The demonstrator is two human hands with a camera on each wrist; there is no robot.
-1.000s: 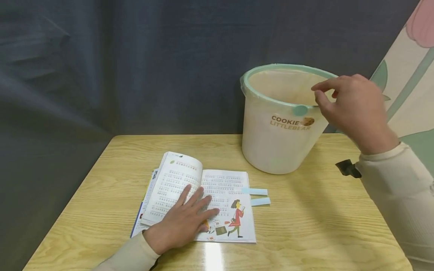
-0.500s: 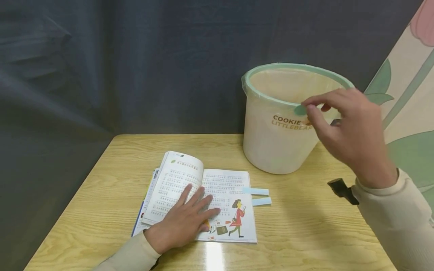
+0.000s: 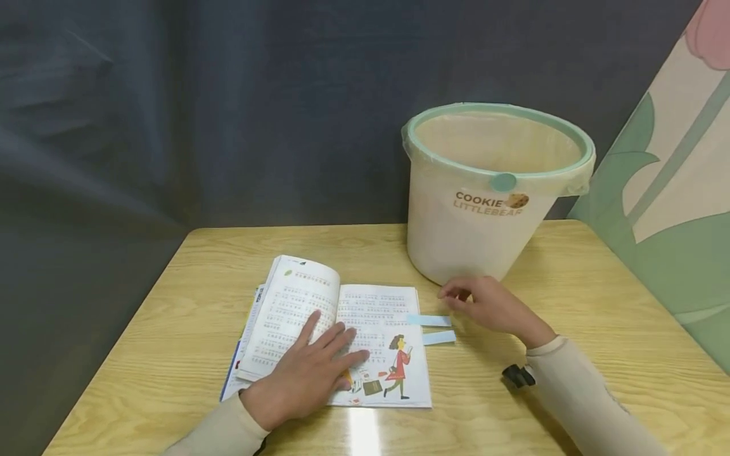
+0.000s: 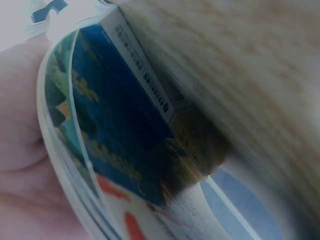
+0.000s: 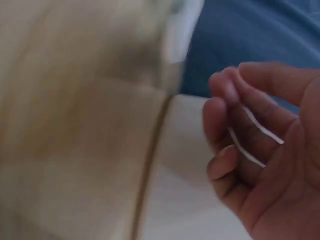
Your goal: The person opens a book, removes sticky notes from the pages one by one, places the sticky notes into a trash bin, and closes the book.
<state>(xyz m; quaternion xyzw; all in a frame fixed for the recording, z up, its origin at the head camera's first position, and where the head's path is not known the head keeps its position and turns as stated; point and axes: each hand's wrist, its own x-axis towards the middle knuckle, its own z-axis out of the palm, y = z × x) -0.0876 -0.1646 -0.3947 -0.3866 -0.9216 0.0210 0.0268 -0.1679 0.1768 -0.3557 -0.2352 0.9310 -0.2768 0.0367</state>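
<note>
An open book (image 3: 376, 304) lies on the table with its left-hand pages curving upward. My left hand (image 3: 308, 373) rests across its middle with the fingers spread. In the left wrist view the palm is beside the bent pages and a blue picture cover (image 4: 120, 110). Two pale blue paper strips, an upper strip (image 3: 436, 320) and a lower strip (image 3: 440, 337), stick out from the right page's edge. Just above and right of them is my right hand (image 3: 493, 307), with loosely bent fingers. The right wrist view shows its fingertips (image 5: 225, 90) close together, with nothing visible between them.
A tall white bin (image 3: 456, 234) with a green rim and a clear liner stands behind the right hand. Dark cloth (image 3: 296, 114) hangs along the back and left of the wooden table (image 3: 547, 278). A painted wall (image 3: 678, 209) is at the right.
My right hand has come down and left from the bin's rim to beside the blue strips. The left hand and the book stay as they were.
</note>
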